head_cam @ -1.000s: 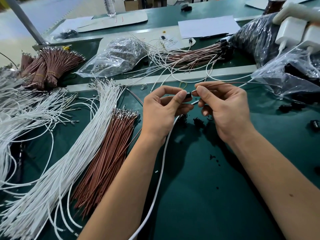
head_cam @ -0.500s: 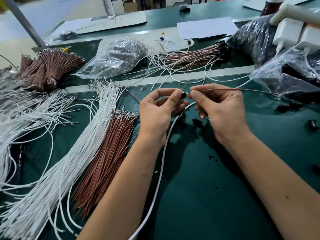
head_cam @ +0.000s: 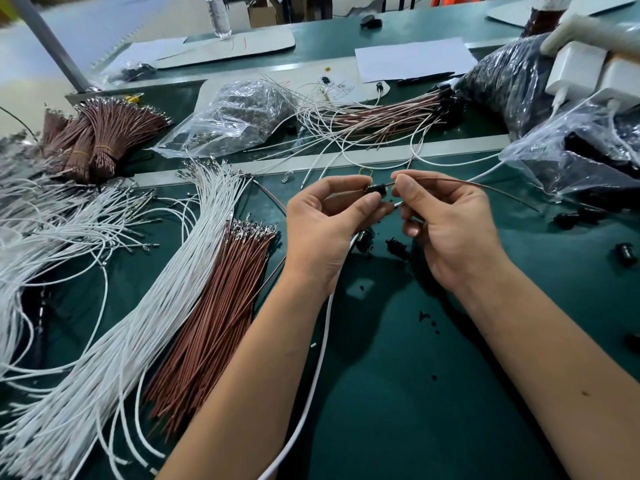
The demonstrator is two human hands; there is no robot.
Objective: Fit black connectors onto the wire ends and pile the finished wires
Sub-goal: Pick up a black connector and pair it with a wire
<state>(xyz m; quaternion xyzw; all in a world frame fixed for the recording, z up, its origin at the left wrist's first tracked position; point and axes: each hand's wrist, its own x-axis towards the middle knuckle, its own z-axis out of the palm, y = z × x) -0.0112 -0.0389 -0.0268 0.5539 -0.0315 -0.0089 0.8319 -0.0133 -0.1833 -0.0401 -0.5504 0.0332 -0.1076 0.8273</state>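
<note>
My left hand [head_cam: 325,220] pinches the black connector [head_cam: 375,189] steady at 12 o'clock above the table [head_cam: 398,393], right hand [head_cam: 446,223] pinches the brown wire [head_cam: 485,186] close to its tip for a straight push-in.

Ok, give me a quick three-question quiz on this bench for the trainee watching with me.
1. True or false: the left hand pinches the black connector.
2. Which wire does the right hand pinch?
A. a white wire
B. a brown wire
C. the thick white cable
3. Fill in: the loose brown wire bundle on the green mat lies directly to the ____ of the long white wire bundle.

Key:
1. True.
2. B, the brown wire trailing off to the right.
3. Right.
</note>
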